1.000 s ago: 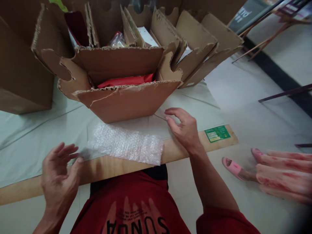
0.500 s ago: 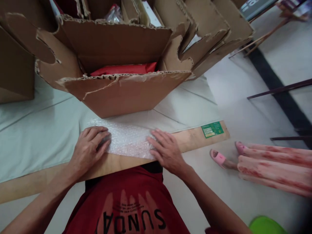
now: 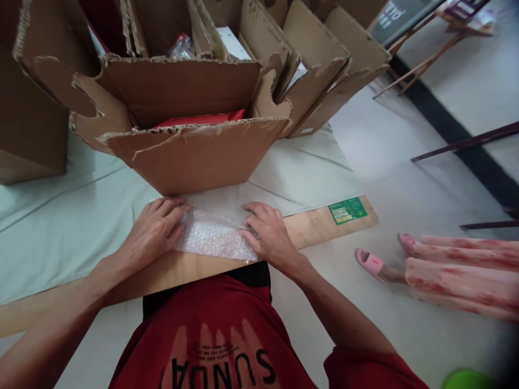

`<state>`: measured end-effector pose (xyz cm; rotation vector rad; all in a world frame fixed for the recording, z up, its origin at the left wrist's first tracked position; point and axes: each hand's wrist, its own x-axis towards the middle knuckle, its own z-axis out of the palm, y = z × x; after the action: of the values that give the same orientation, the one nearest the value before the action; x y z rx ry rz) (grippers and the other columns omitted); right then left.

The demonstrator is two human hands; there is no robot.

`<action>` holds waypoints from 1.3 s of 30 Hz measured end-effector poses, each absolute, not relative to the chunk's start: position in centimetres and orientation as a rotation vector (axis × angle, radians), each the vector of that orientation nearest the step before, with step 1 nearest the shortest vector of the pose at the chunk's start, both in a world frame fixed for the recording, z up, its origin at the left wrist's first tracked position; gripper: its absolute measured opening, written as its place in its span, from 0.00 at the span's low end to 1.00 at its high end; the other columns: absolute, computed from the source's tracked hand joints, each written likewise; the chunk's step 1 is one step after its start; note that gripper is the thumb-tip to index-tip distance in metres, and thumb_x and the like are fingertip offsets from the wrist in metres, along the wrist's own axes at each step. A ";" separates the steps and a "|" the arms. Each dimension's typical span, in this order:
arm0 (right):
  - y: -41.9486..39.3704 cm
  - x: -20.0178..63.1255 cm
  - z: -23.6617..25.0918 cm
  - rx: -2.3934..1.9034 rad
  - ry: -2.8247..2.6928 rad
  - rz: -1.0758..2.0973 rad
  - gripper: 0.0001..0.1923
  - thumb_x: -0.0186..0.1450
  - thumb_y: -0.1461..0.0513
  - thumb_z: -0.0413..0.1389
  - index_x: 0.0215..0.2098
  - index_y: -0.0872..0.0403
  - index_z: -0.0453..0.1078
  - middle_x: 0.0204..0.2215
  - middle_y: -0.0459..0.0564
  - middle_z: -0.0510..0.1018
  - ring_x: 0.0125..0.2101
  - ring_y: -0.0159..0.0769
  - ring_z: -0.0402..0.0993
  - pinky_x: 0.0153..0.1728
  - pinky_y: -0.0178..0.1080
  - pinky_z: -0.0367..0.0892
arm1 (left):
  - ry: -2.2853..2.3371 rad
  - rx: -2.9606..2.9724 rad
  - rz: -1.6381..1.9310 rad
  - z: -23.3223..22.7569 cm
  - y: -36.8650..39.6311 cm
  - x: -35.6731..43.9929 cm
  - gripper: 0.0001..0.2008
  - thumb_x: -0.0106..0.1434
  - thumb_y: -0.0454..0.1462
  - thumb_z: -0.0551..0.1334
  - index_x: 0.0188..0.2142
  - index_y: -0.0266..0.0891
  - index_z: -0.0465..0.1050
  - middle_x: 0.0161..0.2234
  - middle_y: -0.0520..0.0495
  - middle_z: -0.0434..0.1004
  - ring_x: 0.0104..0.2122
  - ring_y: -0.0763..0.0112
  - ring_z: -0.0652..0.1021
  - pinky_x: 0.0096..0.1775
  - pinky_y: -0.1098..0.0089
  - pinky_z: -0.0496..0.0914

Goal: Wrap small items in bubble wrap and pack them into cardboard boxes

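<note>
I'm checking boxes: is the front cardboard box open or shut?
Open: the front cardboard box is uncovered on top; a red item shows inside.

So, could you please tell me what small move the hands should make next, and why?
Probably, the left hand and right hand could ease the bubble wrap slightly inward: they rest at its two ends, and its near right corner reaches about to the outer edge of the wooden strip.

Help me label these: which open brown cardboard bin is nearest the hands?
The front brown cardboard bin holding a red package: it alone stands before the other bins, just beyond the clear bubble wrap.
</note>
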<state>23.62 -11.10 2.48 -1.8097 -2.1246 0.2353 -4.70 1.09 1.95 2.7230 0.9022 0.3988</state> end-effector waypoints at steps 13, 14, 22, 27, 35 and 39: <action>-11.5 24.5 8.4 -1.346 -2.129 -0.055 0.20 0.71 0.71 0.52 0.53 0.46 0.74 0.45 0.46 0.84 0.52 0.42 0.78 0.55 0.49 0.65 | 0.941 2.861 0.862 8.8 -0.1 -6.6 0.04 0.68 0.37 0.63 0.38 0.50 0.77 0.35 0.49 0.80 0.41 0.55 0.80 0.60 0.45 0.70; -11.7 24.7 8.2 -1.353 -2.168 -0.062 0.19 0.71 0.72 0.52 0.53 0.46 0.74 0.46 0.46 0.84 0.55 0.43 0.77 0.57 0.50 0.64 | 0.967 2.882 0.875 8.9 -0.7 -7.1 0.05 0.67 0.36 0.64 0.40 0.51 0.77 0.37 0.49 0.80 0.44 0.54 0.80 0.62 0.44 0.69; -14.2 27.4 5.4 -1.549 -2.224 0.210 0.18 0.73 0.57 0.59 0.59 0.50 0.72 0.56 0.56 0.82 0.58 0.51 0.76 0.57 0.56 0.72 | 1.031 2.736 0.623 5.0 -4.1 -10.2 0.28 0.67 0.43 0.66 0.66 0.56 0.67 0.60 0.40 0.77 0.61 0.39 0.77 0.64 0.35 0.66; -9.4 20.8 5.8 -1.434 -2.271 0.136 0.15 0.77 0.62 0.53 0.59 0.50 0.73 0.60 0.52 0.80 0.62 0.45 0.74 0.60 0.49 0.71 | 0.938 2.766 0.672 4.4 -2.9 -7.3 0.25 0.69 0.34 0.62 0.65 0.49 0.70 0.64 0.37 0.75 0.66 0.43 0.73 0.65 0.39 0.67; -8.8 22.6 1.0 -1.556 -2.337 0.167 0.20 0.78 0.58 0.52 0.63 0.58 0.73 0.65 0.61 0.76 0.65 0.50 0.71 0.62 0.53 0.68 | 0.921 2.828 0.455 -0.6 -0.6 -7.9 0.22 0.76 0.40 0.54 0.66 0.39 0.67 0.68 0.34 0.71 0.69 0.46 0.69 0.68 0.43 0.63; -10.7 27.6 1.8 -1.826 -2.011 0.021 0.18 0.79 0.59 0.48 0.54 0.54 0.78 0.54 0.58 0.84 0.57 0.51 0.78 0.54 0.53 0.70 | 0.885 2.815 0.525 -0.3 -0.8 -8.2 0.21 0.76 0.42 0.55 0.66 0.43 0.66 0.67 0.37 0.72 0.68 0.47 0.71 0.66 0.45 0.66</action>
<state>27.63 -10.67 1.82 -1.8258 -2.0109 0.0205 -8.18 -0.83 -0.31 2.8147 0.8847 0.5246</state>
